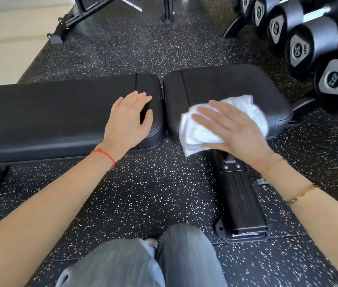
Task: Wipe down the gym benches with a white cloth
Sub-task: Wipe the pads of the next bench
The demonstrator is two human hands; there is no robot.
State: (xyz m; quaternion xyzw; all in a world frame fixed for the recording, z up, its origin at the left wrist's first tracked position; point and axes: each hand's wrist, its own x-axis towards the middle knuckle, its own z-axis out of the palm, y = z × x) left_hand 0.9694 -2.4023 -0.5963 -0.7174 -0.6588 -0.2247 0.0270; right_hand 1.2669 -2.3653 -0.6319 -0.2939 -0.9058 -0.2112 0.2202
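A black padded gym bench lies across the view in two parts: a long back pad (pixel 50 112) on the left and a shorter seat pad (pixel 226 83) on the right, with a narrow gap between them. My left hand (pixel 128 119) rests flat on the right end of the long pad, fingers spread, holding nothing. A folded white cloth (pixel 197 129) lies on the seat pad's near edge. My right hand (pixel 232 129) presses flat on top of the cloth, fingers extended to the left.
A rack of black dumbbells (pixel 308 44) stands close at the right, next to the seat pad. The bench's black base foot (pixel 240 204) runs toward me under the seat. Another machine's frame (pixel 85 13) sits at the back left. My legs (pixel 143 264) are at the bottom.
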